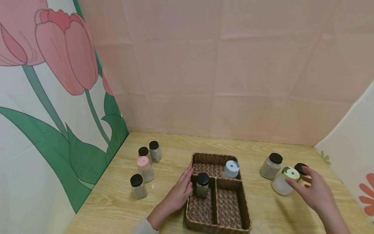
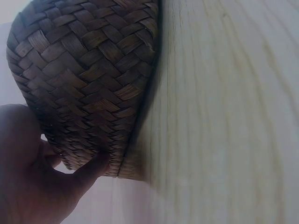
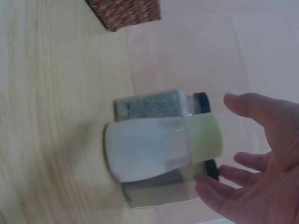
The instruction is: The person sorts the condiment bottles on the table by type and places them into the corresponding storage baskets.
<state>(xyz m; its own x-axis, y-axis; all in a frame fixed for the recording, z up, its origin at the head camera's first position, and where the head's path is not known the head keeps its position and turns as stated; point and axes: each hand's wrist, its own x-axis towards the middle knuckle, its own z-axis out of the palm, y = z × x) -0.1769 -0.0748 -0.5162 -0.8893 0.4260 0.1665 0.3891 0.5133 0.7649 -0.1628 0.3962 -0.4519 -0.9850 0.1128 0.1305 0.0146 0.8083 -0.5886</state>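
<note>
A woven basket (image 1: 189, 224) with three compartments stands on the table. My left hand (image 1: 179, 194) grips its left rim, the thumb (image 2: 91, 171) pressed to the outer woven wall. A black-capped jar (image 1: 202, 187) stands in the front left compartment, a jar with a pale blue lid (image 1: 231, 169) in the back one. To the right, my right hand (image 1: 317, 189) is spread around the top of a white jar with a yellow-green lid (image 3: 149, 147); a gap shows between hand and lid. Two black-capped jars, one clear and square (image 1: 270, 167), the other partly hidden (image 1: 301, 168), stand close behind it.
On the left of the table stand a pink-lidded jar (image 1: 145, 169) and several black-capped jars, one in front (image 1: 138, 187) and one farthest back (image 1: 155, 151). A pinkish cloth (image 1: 216, 71) hangs behind the table, with a tulip-print sheet (image 1: 67, 55) on the left.
</note>
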